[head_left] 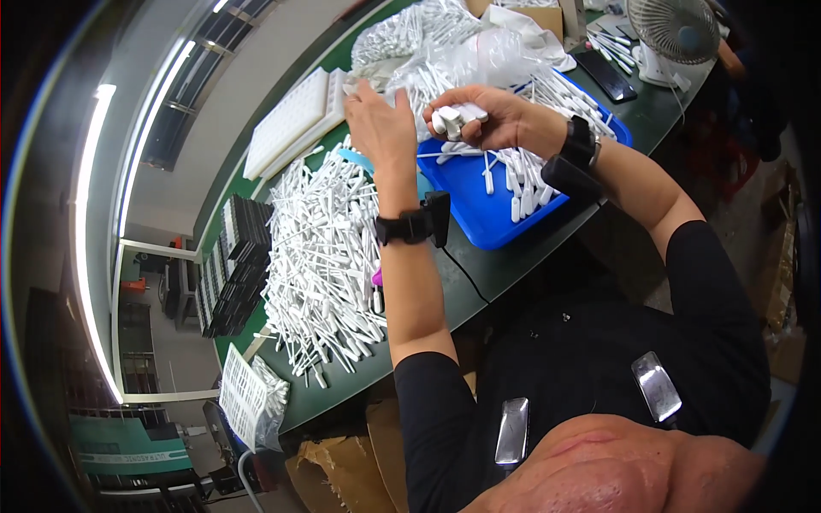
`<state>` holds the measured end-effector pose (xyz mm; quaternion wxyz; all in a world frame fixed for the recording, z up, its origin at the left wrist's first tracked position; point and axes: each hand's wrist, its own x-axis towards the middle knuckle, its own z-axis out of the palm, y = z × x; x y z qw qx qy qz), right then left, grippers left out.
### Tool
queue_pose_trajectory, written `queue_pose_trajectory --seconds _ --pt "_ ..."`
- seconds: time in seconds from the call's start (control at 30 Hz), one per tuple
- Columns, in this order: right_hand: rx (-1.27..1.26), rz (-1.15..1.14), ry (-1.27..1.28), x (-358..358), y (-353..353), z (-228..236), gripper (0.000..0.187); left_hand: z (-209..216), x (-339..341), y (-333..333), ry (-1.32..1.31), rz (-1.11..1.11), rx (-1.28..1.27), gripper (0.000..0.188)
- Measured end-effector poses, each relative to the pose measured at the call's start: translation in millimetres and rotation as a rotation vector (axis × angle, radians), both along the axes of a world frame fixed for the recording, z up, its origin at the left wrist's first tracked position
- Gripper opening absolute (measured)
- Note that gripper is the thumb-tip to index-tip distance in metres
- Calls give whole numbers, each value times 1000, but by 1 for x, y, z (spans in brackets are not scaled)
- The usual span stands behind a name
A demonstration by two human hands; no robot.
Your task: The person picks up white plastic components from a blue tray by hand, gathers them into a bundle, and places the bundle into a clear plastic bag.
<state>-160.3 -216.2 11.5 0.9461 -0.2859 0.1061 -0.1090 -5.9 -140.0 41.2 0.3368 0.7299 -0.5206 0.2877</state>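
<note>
My right hand (505, 118) is closed around several small white plastic pieces (457, 118), whose blunt ends stick out between thumb and fingers. It is raised above the far part of a blue tray (487, 227) that holds white plastic sticks with thicker ends. To its left, my left hand (381, 128) reaches out with fingers spread and thumb apart, and I see nothing in it. Below and left of that hand lies a big heap of similar white sticks (321, 265). White slotted trays (295, 120) lie just beyond the heap, near the left fingertips.
Clear plastic bags of white sticks (419, 43) cover the far table. A fan (674, 30) and a black phone (605, 75) are at the far right. Stacked black trays (231, 265) stand left of the heap. A black cable (466, 278) crosses the green table (466, 299).
</note>
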Motion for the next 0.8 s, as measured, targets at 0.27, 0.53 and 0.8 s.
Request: queue_pose_trajectory --seconds 0.27,0.53,0.8 --pt "289 53 -3 11 -10 -7 22 -10 -2 -4 255 -176 -23 26" --pt "24 116 57 -10 29 -7 21 2 6 2 326 -147 63 44" --pt "149 -17 51 41 -79 -50 17 -8 -16 15 249 -276 127 42"
